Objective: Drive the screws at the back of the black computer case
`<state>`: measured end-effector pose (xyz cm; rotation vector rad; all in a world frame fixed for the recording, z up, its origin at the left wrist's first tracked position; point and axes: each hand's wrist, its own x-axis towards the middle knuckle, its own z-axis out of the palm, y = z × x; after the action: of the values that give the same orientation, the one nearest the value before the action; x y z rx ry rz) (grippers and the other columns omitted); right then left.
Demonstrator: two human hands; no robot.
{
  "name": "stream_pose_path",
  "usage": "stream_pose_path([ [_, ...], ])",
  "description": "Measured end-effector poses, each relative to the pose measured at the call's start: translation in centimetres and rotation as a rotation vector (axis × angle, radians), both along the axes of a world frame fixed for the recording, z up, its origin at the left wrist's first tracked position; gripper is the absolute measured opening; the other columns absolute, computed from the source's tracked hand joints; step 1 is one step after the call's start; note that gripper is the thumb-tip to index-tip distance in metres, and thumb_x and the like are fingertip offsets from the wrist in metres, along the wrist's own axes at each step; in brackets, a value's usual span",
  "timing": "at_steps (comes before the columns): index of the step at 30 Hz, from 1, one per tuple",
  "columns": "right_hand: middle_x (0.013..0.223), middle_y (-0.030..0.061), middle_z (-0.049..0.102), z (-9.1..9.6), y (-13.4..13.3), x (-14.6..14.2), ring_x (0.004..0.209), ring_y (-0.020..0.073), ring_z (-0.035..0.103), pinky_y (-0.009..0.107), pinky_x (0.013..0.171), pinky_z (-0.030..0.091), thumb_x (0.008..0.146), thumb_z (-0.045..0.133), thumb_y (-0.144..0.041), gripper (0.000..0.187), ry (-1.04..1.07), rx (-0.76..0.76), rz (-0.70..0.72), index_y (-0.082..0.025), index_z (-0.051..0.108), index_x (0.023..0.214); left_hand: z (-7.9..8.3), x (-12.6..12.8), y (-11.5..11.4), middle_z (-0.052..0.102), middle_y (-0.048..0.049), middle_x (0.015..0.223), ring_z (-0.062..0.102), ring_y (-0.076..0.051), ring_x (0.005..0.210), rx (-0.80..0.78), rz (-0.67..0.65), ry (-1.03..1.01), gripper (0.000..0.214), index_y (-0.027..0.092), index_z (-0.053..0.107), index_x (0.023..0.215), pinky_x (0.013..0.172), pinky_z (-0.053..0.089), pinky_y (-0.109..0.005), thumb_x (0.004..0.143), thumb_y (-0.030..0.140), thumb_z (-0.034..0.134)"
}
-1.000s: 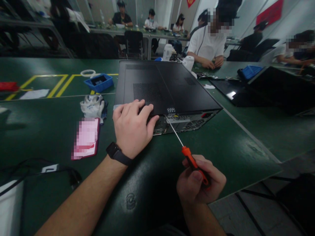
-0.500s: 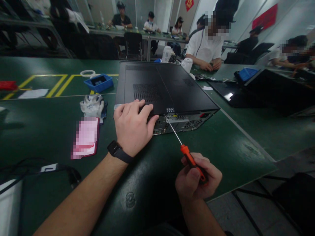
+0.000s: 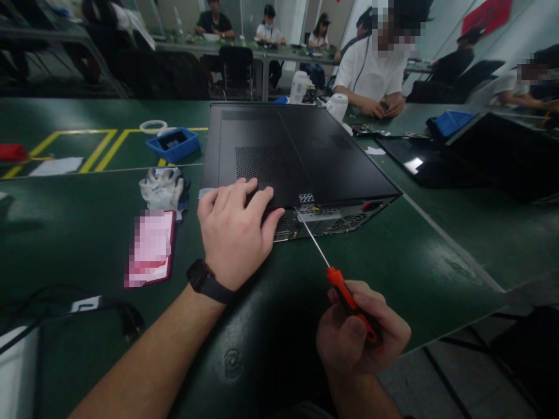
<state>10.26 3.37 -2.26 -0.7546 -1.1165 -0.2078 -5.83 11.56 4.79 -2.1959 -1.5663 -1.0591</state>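
A black computer case point(image 3: 336, 157) lies flat on the green table point(image 3: 279, 297), its back panel with fan grille facing me. My left hand point(image 3: 238, 233) rests on the near left edge of the case, fingers spread over the top cover and thumb at the edge. In my right hand point(image 3: 362, 331) is a screwdriver point(image 3: 349, 297) with an orange and black handle, the fingers wrapped round it. Its thin shaft slants up to the left, and the tip meets the upper rim of the back panel, right of my left thumb. Whether the tip sits in a screw is too small to tell.
Left of the case are a blue bin point(image 3: 177, 145), grey-white gloves point(image 3: 161, 189) and a pink-edged phone-like object point(image 3: 151, 249). Black cables point(image 3: 109, 302) lie at the near left. A dark flat panel point(image 3: 423, 166) lies to the right. Across the table a person point(image 3: 371, 73) handles something small.
The whole view has shifted a little. My left hand stays on the case, and my right hand still holds the screwdriver with its tip at the back rim.
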Motion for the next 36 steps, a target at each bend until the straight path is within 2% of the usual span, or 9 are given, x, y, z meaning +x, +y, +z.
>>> stream_pose_path([
  [8,0.082,0.0028,0.066,-0.3,-0.3,0.3,0.065,0.0198,0.066,0.038,0.053,0.054,0.09,0.059,-0.02,0.019,0.002,-0.046,0.028,-0.015,0.064,0.108,0.1,0.1,0.0,0.071,-0.0135,0.134,0.063,-0.036,0.129,-0.003,0.006,0.003,0.029,0.025,0.069,0.122,0.106,0.038,-0.056,0.096,0.035,0.064],
  [15,0.081,0.0025,0.064,-0.5,0.1,0.2,0.065,0.0199,0.065,0.036,0.051,0.052,0.088,0.059,-0.018,0.02,0.005,-0.004,0.007,-0.015,0.064,0.108,0.0,0.0,0.0,0.071,-0.0129,0.133,0.063,-0.035,0.129,0.002,0.003,0.001,0.028,0.026,0.07,0.122,0.106,0.039,-0.055,0.095,0.035,0.065],
  [22,0.089,0.004,0.065,-1.1,-0.5,0.6,0.073,0.0216,0.068,0.041,0.057,0.057,0.091,0.06,-0.021,0.021,-0.052,-0.054,0.01,-0.016,0.063,0.111,-0.2,0.0,0.1,0.072,-0.0123,0.132,0.064,-0.035,0.128,0.02,0.002,0.008,0.028,0.025,0.069,0.121,0.105,0.039,-0.055,0.097,0.038,0.061],
  [29,0.093,0.0044,0.063,-1.0,-0.9,0.9,0.078,0.0215,0.067,0.04,0.06,0.057,0.088,0.06,-0.021,0.028,-0.131,-0.093,0.028,-0.017,0.06,0.116,-0.3,-0.1,0.1,0.072,-0.0118,0.132,0.064,-0.035,0.126,0.028,0.006,0.007,0.028,0.025,0.07,0.12,0.105,0.039,-0.055,0.097,0.038,0.061],
  [32,0.092,0.005,0.064,-0.9,-0.7,0.9,0.075,0.0212,0.068,0.039,0.059,0.057,0.087,0.062,-0.017,0.028,-0.115,-0.066,0.021,-0.015,0.062,0.115,-0.3,-0.1,0.2,0.072,-0.0122,0.132,0.064,-0.035,0.125,0.033,0.006,0.009,0.029,0.024,0.07,0.121,0.104,0.04,-0.054,0.098,0.039,0.06],
  [36,0.083,0.0017,0.064,-0.9,-0.1,0.8,0.06,0.0146,0.063,0.03,0.05,0.052,0.094,0.062,-0.02,0.026,-0.092,0.011,-0.041,-0.014,0.063,0.12,-0.3,-0.1,0.1,0.072,-0.0126,0.131,0.064,-0.035,0.125,0.036,0.005,0.009,0.029,0.024,0.07,0.12,0.104,0.039,-0.054,0.097,0.039,0.061],
])
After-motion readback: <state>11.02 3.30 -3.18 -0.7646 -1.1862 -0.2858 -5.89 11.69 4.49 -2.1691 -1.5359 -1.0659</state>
